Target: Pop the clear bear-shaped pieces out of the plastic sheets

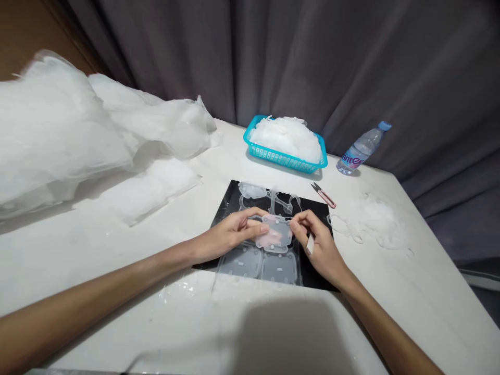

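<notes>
- Left hand (250, 227), mid-frame, pinches a translucent, rounded-square sheet (278, 240) above the glossy black mat (318, 271); right hand (312, 234), fingers curled, is at its right edge.
- Upper centre: turquoise lattice basket (287, 159) heaped with white pieces (289, 136).
- Upper right: clear bottle (360, 151) holding liquid.

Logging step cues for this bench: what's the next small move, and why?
Probably a light pinch along the near corner of the translucent piece with the right hand. The left hand grips that piece from its other side, the right fingertips are at its edge, and the snips lie unheld. Whether any burr remains is too small to tell.
</notes>
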### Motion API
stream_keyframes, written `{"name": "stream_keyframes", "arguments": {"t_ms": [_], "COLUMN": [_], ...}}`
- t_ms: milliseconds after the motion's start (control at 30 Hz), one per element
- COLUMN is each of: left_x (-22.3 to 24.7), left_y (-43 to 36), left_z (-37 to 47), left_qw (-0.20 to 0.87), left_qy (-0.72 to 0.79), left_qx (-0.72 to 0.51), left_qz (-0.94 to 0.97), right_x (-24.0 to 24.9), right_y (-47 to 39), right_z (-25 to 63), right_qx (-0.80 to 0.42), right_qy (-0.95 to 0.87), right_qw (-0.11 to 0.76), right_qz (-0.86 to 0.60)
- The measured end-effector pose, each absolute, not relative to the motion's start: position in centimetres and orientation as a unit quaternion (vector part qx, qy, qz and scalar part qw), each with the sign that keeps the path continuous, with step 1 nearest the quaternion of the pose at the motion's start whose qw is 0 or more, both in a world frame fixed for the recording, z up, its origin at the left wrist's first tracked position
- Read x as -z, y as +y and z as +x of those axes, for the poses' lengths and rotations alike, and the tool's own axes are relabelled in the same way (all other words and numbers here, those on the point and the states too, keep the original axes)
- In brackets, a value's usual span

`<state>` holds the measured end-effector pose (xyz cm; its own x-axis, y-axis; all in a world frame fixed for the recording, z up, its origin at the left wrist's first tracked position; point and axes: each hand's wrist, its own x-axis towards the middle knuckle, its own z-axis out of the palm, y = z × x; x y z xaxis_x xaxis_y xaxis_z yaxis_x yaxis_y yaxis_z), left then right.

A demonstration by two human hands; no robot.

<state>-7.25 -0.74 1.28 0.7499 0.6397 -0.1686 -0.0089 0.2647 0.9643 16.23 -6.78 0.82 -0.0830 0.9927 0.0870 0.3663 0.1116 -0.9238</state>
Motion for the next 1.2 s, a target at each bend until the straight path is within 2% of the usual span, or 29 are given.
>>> {"name": "stream_keyframes", "arguments": {"t_ms": [267, 467, 700, 867, 967, 1100, 1200], "left_x": [-1.4, -1.6, -1.2, -1.2, -1.3, -1.1, -1.0], "left_y": [-0.6, -0.8, -0.6, -0.3, -0.5, -0.8, -1.1], "left_z": [-7.2, -7.2, -7.4, -7.6, -7.7, -7.9, -8.1], "left_qw": [0.728, 0.768, 0.816, 0.821, 0.82, 0.798, 0.769], "left_qy": [0.294, 0.268, 0.232, 0.223, 0.225, 0.228, 0.234], "left_qx": [-0.224, -0.215, -0.223, -0.219, -0.227, -0.251, -0.271], "left_qz": [0.577, 0.541, 0.479, 0.478, 0.475, 0.498, 0.53], "right_x": [-0.9, -0.8, -0.5, -0.6, -1.3, -3.7, -6.0], "right_y": [-6.7, -6.6, -6.4, -6.1, -5.9, -4.2, -0.3], "right_z": [16.1, 16.3, 16.4, 16.8, 17.2, 18.3, 19.3], "right_qx": [-0.403, -0.389, -0.313, -0.315, -0.353, -0.41, -0.334], "right_qy": [-0.619, -0.624, -0.635, -0.636, -0.639, -0.676, -0.685], "right_qw": [0.404, 0.412, 0.418, 0.418, 0.419, 0.371, 0.417], "right_qz": [-0.539, -0.538, -0.569, -0.567, -0.54, -0.487, -0.496]}}
